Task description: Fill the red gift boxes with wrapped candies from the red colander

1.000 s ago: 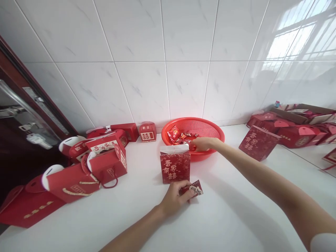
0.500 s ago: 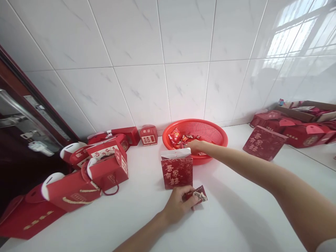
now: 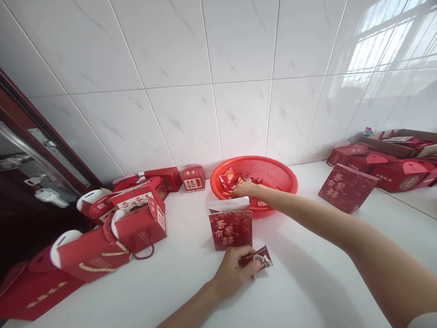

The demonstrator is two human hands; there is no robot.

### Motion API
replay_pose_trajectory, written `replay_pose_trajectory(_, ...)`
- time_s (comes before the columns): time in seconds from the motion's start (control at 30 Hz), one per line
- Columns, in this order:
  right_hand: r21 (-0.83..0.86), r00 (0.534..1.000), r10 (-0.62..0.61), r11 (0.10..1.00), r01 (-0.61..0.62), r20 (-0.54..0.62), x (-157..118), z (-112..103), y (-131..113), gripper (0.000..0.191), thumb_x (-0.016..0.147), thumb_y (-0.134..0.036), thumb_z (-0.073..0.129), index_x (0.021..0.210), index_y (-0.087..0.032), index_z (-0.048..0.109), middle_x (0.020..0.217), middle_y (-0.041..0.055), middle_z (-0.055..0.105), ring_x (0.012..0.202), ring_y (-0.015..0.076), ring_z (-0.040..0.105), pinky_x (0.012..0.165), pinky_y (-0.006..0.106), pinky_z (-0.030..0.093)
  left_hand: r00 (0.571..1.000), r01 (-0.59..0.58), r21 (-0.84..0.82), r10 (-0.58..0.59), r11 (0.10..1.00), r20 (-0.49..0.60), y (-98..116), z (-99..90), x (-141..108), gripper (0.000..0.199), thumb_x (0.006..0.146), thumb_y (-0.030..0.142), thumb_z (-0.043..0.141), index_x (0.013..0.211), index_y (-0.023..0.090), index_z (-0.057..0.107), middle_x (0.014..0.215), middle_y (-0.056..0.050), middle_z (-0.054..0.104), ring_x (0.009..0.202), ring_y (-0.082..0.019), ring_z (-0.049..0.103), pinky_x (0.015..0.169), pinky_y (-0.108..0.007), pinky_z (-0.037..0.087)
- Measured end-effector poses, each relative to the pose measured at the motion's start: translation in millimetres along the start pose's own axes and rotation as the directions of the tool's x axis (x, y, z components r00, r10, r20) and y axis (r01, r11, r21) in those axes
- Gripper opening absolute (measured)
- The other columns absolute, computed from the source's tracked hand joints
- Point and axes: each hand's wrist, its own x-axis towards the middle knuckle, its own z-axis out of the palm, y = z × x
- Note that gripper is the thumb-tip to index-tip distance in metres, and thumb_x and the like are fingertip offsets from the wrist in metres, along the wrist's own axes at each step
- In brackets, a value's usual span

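Note:
My left hand (image 3: 234,271) is closed around a small dark red printed card or packet (image 3: 265,256), pinched between thumb and fingers just above the white surface. Right behind that hand stands an upright red gift box (image 3: 235,231) with pale characters on its front and its white-lined top open. My right hand (image 3: 246,187) reaches into a red plastic basket (image 3: 289,181), down among wrapped candies (image 3: 261,202). Its fingertips are hidden, so I cannot see whether they grip anything. Close to its fingers, at the basket's left side, lies a larger red packet (image 3: 227,177).
Several red gift boxes (image 3: 92,250) crowd the left side. A small red box (image 3: 193,177) stands by the tiled wall. On the right are another dark red box (image 3: 346,187), more red boxes (image 3: 399,175) and an open carton (image 3: 423,136). A door with keys (image 3: 49,196) is at far left.
My right hand has shifted a little to the left inside the basket, toward the larger red packet. My left hand keeps its hold on the card or packet. The view has moved slightly.

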Motion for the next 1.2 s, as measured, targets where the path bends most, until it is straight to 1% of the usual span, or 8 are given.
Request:
replay_pose_trajectory(0.13,0.134,0.989,0.148,0.98,-0.148,0.004,-8,-14,26,0.021,0.079,-0.015,0.061,0.095,-0.022,0.072,0.093,0.0091,0.071,0.085,0.0262,0.065,0.067,0.032,0.044,1.0,0.008,-0.001,-0.008,1.0,0.006,-1,-0.4,1,0.024,0.083,0.038,0.067,0.076,0.014,0.07,0.064,0.0,0.058,0.06,-0.014,0.056,0.062,-0.026,0.043)
replay_pose_trajectory(0.3,0.412,0.978,0.207,0.893,-0.181,-0.02,-26,-24,54,0.012,0.081,-0.017,0.056,0.087,-0.019,0.066,0.079,0.0022,0.064,0.065,0.0147,0.055,0.056,0.026,0.039,1.0,-0.009,-0.015,0.01,1.0,0.013,-5,-1.7,3,0.025,0.084,0.039,0.067,0.076,0.014,0.07,0.063,0.0,0.059,0.059,-0.014,0.057,0.06,-0.026,0.044)
replay_pose_trajectory(0.47,0.618,0.955,0.294,0.759,-0.204,-0.046,-37,-28,61,0.009,0.08,-0.02,0.055,0.072,-0.02,0.05,0.059,-0.0033,0.045,0.05,0.0094,0.037,0.048,0.025,0.032,1.0,-0.018,0.004,0.018,1.0,0.019,-9,-3.0,3,0.027,0.086,0.04,0.066,0.081,0.014,0.072,0.066,-0.001,0.062,0.06,-0.014,0.058,0.062,-0.026,0.045)
replay_pose_trajectory(0.67,0.722,0.944,0.326,0.663,-0.199,-0.039,-38,-25,62,0.025,0.08,-0.028,0.06,0.066,-0.02,0.041,0.059,-0.0032,0.043,0.049,0.0082,0.036,0.046,0.024,0.031,1.0,-0.01,-0.028,0.011,1.0,0.025,-3,-2.5,3,0.029,0.085,0.042,0.067,0.08,0.014,0.07,0.068,-0.002,0.063,0.06,-0.014,0.057,0.06,-0.025,0.046)
replay_pose_trajectory(0.8,0.724,0.957,0.289,0.661,-0.197,-0.003,-38,-20,64,0.022,0.079,-0.025,0.062,0.063,-0.019,0.048,0.057,-0.0028,0.045,0.048,0.008,0.037,0.047,0.025,0.032,1.0,-0.004,-0.049,0.006,0.999,0.029,0,-2.1,4,0.027,0.086,0.04,0.066,0.08,0.013,0.069,0.072,-0.002,0.063,0.061,-0.014,0.057,0.06,-0.025,0.047)
replay_pose_trajectory(0.9,0.703,0.966,0.258,0.685,-0.189,0.008,-39,-19,64,0.004,0.078,-0.023,0.064,0.078,-0.018,0.065,0.063,-0.0017,0.054,0.05,0.0084,0.041,0.049,0.024,0.035,0.999,-0.004,-0.05,0.006,0.999,0.032,0,-1.7,4,0.027,0.086,0.039,0.065,0.08,0.013,0.07,0.072,-0.002,0.063,0.061,-0.013,0.057,0.061,-0.025,0.047)
replay_pose_trajectory(1.07,0.633,0.97,0.243,0.751,-0.19,0.003,-33,-17,68,0.028,0.08,-0.021,0.064,0.106,-0.02,0.075,0.08,0.002,0.068,0.061,0.0111,0.054,0.055,0.023,0.042,0.999,-0.007,-0.043,0.008,0.999,0.032,-2,-1.9,4,0.027,0.086,0.039,0.065,0.08,0.013,0.069,0.072,-0.002,0.063,0.061,-0.013,0.056,0.06,-0.024,0.047)
replay_pose_trajectory(1.2,0.534,0.949,0.31,0.812,-0.235,-0.054,-28,-11,72,0.044,0.08,-0.013,0.063,0.122,-0.022,0.07,0.116,0.0049,0.071,0.092,0.0171,0.065,0.07,0.021,0.048,0.999,-0.015,-0.032,0.016,0.999,0.034,-4,-2.4,4,0.027,0.086,0.039,0.066,0.081,0.012,0.07,0.072,-0.002,0.063,0.06,-0.013,0.057,0.059,-0.024,0.047)
